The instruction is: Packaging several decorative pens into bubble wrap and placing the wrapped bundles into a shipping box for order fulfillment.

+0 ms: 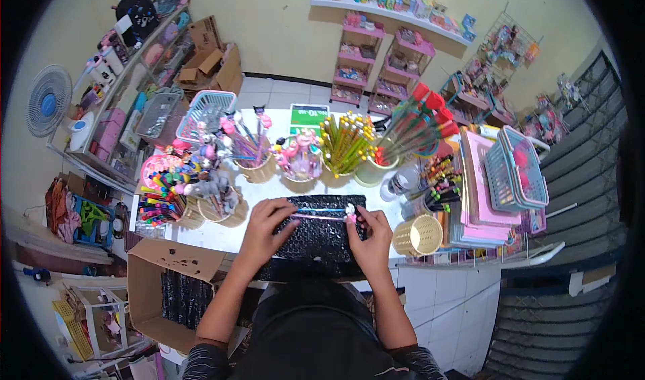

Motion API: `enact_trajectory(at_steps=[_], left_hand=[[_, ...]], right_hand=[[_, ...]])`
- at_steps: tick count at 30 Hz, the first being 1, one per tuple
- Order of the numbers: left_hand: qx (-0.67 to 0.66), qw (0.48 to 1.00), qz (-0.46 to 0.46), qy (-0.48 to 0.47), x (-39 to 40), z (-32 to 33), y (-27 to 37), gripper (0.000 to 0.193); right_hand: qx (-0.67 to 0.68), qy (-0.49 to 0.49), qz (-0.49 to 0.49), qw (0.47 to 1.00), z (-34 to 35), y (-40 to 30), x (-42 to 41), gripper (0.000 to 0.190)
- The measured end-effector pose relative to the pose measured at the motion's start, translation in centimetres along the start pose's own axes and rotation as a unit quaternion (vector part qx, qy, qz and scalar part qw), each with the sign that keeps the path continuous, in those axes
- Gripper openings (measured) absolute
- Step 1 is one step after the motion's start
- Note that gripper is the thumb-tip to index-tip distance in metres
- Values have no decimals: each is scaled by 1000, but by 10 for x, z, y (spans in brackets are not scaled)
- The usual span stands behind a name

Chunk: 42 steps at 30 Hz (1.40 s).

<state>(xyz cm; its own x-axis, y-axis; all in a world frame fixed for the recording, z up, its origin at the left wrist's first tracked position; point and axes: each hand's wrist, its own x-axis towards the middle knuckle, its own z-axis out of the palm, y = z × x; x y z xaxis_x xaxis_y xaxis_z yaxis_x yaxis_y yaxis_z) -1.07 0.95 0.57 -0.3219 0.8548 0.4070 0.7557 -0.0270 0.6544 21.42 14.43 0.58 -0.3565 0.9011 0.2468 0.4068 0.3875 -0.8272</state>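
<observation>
A sheet of black bubble wrap (315, 239) lies at the near edge of the white table (259, 206). Across its upper part lie slim pens (320, 213), one blue and one pinkish, with small white and pink figure toppers (350, 213) at their right ends. My left hand (269, 229) has its fingertips at the pens' left ends. At the topper end is my right hand (370, 231), thumb and fingers around the toppers. How firmly either hand grips cannot be made out.
Woven cups (257, 171) of novelty pens line the table's far side. An empty woven cup (417, 235) stands right of my right hand, near stacked notebooks (484, 178) and a blue basket (516, 173). A cardboard box (171, 259) holding black-wrapped bundles sits lower left.
</observation>
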Motion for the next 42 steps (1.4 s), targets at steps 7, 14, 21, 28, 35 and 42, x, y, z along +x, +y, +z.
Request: enact_trajectory(at_steps=[7, 14, 21, 28, 35, 42], left_hand=[[7, 999, 10, 50, 23, -65, 62, 20], [169, 972, 44, 154, 77, -124, 41, 20], [191, 975, -10, 114, 99, -131, 14, 30], [172, 979, -10, 108, 98, -131, 19, 35], [-26, 984, 10, 177, 99, -136, 67, 56], [-111, 974, 131, 150, 75, -117, 97, 39]], right_hand=[[71, -11, -147, 987, -6, -78, 7, 20], [-20, -42, -347, 937, 30, -166, 86, 19], [-182, -42, -363, 913, 105, -170, 169, 26], [-176, -134, -349, 911, 108, -184, 180, 19], [153, -102, -411, 893, 31, -216, 133, 30], [178, -85, -427, 883, -31, -199, 80, 41]])
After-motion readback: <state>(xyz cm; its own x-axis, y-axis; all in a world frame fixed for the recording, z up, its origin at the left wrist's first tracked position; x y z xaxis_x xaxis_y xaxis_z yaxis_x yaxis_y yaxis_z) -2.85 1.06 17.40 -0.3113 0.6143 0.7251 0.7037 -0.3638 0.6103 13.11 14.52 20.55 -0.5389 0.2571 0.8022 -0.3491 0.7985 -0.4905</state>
